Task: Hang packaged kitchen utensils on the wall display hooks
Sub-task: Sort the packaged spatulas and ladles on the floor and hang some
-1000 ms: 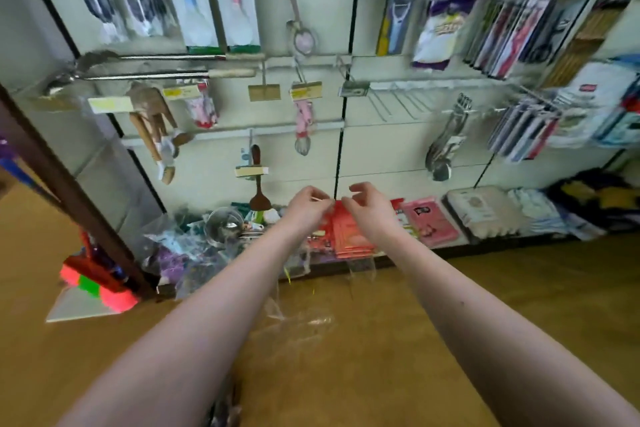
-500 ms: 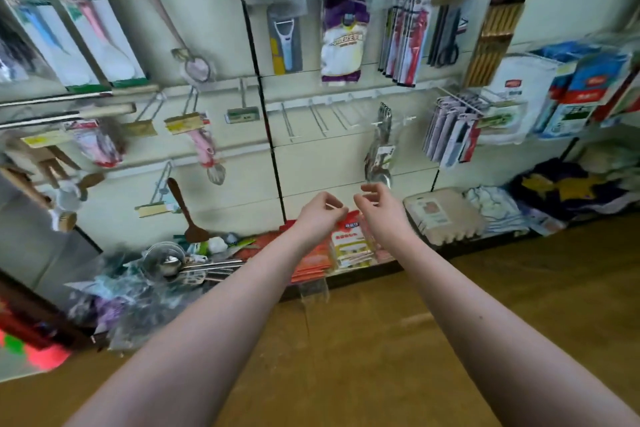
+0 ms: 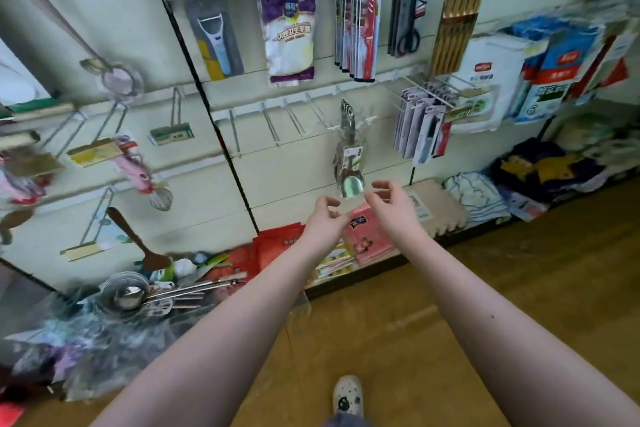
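Observation:
My left hand (image 3: 323, 220) reaches toward the wall display and pinches the top of a clear plastic package (image 3: 298, 303). The package trails faintly below my wrist and its contents are too faint to make out. My right hand (image 3: 389, 203) hovers just right of it with fingers loosely curved, holding nothing. Directly above both hands, packaged steel spoons (image 3: 349, 163) hang from a wall hook. Left of the spoons stand several bare hooks (image 3: 270, 123).
Peelers, gloves, knives, scissors and chopsticks hang above. Boxed knives (image 3: 420, 125) hang to the right, and a pink whisk (image 3: 140, 173) and wooden spatula (image 3: 138, 241) to the left. Loose steel ladles (image 3: 130, 295) and plastic bags lie on the floor shelf at left. My shoe (image 3: 347, 395) stands on the wooden floor.
My view swung right and up along the wall. Both hands rose from over the red packs to just under the hanging spoons, and my right hand spread apart from my left.

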Demonstrator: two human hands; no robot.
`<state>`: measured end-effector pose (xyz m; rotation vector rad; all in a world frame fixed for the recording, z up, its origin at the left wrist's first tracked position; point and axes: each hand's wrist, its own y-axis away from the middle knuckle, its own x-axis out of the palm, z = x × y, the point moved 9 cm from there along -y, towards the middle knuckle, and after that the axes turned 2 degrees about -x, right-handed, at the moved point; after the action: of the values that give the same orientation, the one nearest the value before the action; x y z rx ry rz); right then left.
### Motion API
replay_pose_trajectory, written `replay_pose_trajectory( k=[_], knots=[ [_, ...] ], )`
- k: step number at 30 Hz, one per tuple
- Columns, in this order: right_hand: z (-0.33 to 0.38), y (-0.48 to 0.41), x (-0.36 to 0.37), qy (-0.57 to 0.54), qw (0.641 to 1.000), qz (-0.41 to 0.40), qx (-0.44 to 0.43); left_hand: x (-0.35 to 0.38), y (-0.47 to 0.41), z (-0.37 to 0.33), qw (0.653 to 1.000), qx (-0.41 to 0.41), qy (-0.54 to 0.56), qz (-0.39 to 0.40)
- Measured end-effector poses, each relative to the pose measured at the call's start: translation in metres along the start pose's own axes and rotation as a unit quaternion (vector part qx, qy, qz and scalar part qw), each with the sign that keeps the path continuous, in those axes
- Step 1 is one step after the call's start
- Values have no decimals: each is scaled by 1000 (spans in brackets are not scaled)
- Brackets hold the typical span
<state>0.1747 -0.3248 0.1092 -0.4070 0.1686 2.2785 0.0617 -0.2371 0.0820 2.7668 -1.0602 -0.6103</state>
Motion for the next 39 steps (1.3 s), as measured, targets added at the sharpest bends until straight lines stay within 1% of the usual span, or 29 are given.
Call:
replay_pose_trajectory(
  k=[4, 7, 13, 17, 23, 26, 28, 30, 32, 36, 39],
  knots=[
    [2, -53, -10, 23, 1000, -20, 0, 12, -61, -20, 999, 11, 29, 10],
    [11, -95, -16, 45, 998, -31, -8, 7, -110, -46, 998, 30, 52, -1],
    [21, -163, -21, 49, 996, -61, -32, 8, -186, -75, 995, 60, 83, -5],
    [18, -197, -13, 45, 997, -48, -31, 7, -215, -78, 995, 55, 86, -6],
    [12, -255, -8, 58, 997, -39, -36, 4, -257, -91, 995, 77, 61, -22],
    [1, -286, -6, 59, 997, -24, -32, 17, -281, -85, 997, 52, 58, -22],
    [-5, -308, -6, 57, 998, -11, -34, 25, -297, -85, 997, 40, 49, -36],
    [-10, -332, -6, 52, 998, 4, -34, 29, -309, -90, 996, 45, 57, -56],
    [-14, -358, -6, 41, 998, 22, -40, 27, -320, -96, 993, 39, 60, -94],
    [-28, -401, -2, -9, 998, 59, -38, 25, -349, -96, 987, 11, 31, -158],
    [-42, -425, 4, -22, 996, 74, -39, 31, -367, -88, 981, -13, 29, -190]
  ],
)
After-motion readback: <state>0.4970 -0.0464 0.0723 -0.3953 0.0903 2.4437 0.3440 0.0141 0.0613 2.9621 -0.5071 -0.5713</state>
